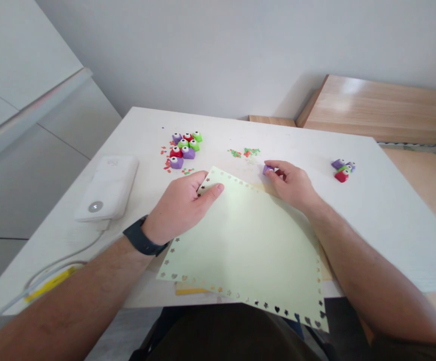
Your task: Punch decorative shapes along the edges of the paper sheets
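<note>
A pale green sheet of paper lies tilted over the table's front edge, with small star and heart holes punched along its borders. My left hand pinches its upper left corner, thumb on top. Just beyond the sheet's upper right edge, my right hand has its fingers closed around a small purple craft punch, partly hidden by the fingers. Several purple, red and green punches stand grouped at the back left. Another small cluster of punches sits to the right.
Green and orange paper cutouts lie mid-table, with more beside the left punches. A white power bank with a cable rests at left, near a yellow object. Wooden furniture stands behind the right side.
</note>
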Tool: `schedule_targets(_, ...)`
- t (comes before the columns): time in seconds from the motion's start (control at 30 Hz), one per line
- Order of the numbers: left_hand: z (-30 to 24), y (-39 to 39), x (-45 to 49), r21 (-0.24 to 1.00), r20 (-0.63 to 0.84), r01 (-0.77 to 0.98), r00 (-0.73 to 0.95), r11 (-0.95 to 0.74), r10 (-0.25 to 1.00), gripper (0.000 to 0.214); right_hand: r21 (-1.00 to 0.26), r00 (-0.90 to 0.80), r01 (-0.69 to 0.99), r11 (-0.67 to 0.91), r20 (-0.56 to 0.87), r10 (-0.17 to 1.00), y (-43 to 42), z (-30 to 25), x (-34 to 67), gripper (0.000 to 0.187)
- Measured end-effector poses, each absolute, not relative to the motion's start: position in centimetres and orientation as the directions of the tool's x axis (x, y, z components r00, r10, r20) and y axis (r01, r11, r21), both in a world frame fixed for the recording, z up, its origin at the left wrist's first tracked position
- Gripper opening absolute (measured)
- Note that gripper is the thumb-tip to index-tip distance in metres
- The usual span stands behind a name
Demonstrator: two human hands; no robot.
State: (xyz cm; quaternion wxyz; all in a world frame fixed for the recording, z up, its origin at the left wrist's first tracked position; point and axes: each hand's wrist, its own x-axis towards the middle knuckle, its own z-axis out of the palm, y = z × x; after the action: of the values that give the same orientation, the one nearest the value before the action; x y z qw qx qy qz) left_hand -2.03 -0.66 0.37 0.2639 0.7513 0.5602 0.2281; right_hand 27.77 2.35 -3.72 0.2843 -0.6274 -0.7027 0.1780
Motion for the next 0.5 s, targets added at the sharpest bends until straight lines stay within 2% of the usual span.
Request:
schedule_targets(0.2,0.89,-0.77,-1.80,0.664,0.058,0.712,0.256,-0.229,0.965,0.031,-0.468,-0.155,0.843,0.267,0.264,0.952,2.52,-3.96,27.86,0.036)
schedule_targets(0.37,0.80,-0.75,-1.82,0.663,0.076,0.708,0.258,-0.242,0.963,0.032,-0.454,-0.194,0.837,0.306,0.277,0.941,2.69,-4.24,28.03,0.032)
schedule_targets(0.5,0.46,-0.71,-1.94,0.646,0.077,0.722,0.261,-0.248,0.962,0.037,-0.516,-0.081,0.825,0.233,0.299,0.951,2.81,-4.25,28.09,0.033)
